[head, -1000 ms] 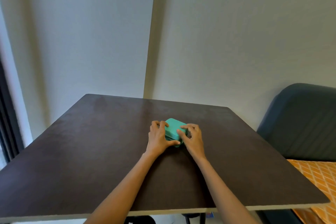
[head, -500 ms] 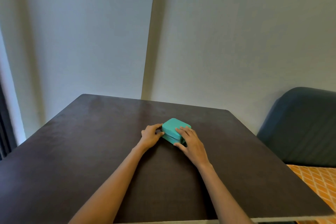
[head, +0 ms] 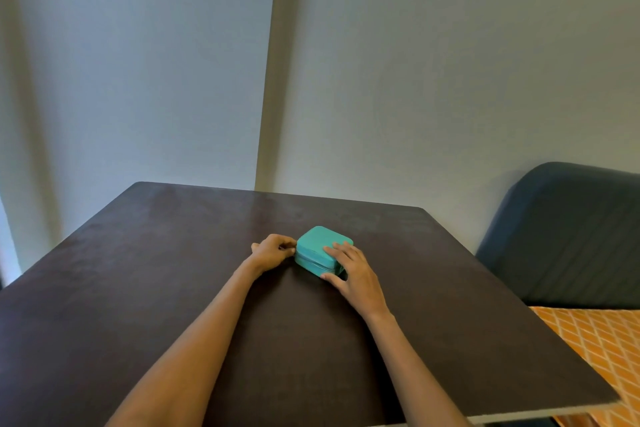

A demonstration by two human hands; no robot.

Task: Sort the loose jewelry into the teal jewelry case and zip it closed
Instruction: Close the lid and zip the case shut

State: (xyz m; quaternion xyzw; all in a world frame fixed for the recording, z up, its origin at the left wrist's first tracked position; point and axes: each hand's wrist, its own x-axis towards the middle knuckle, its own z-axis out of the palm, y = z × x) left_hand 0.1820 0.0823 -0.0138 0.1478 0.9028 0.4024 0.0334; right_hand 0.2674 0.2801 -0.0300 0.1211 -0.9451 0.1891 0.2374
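Head view, items listed by size. Desk (head: pixel 173 288): dark brown top, carried both forearms and the case. Blue-grey upholstered seat (head: pixel 571 236): stood well off to the right of the right hand, past the desk edge. Orange diamond-patterned cloth (head: pixel 595 350): lay below that seat, to the right of the right forearm. Teal jewelry case (head: pixel 320 243): small, square with rounded corners, lid down, zip line visible along its near side; sat on the desk between the two hands. Right hand (head: pixel 356 274): fingers laid fairly straight over the case's lid, thumb against the near corner. Left hand (head: pixel 272 251): fingers curled, fingertips pinched together at the case's left edge; whether they held the zip pull could not be told.
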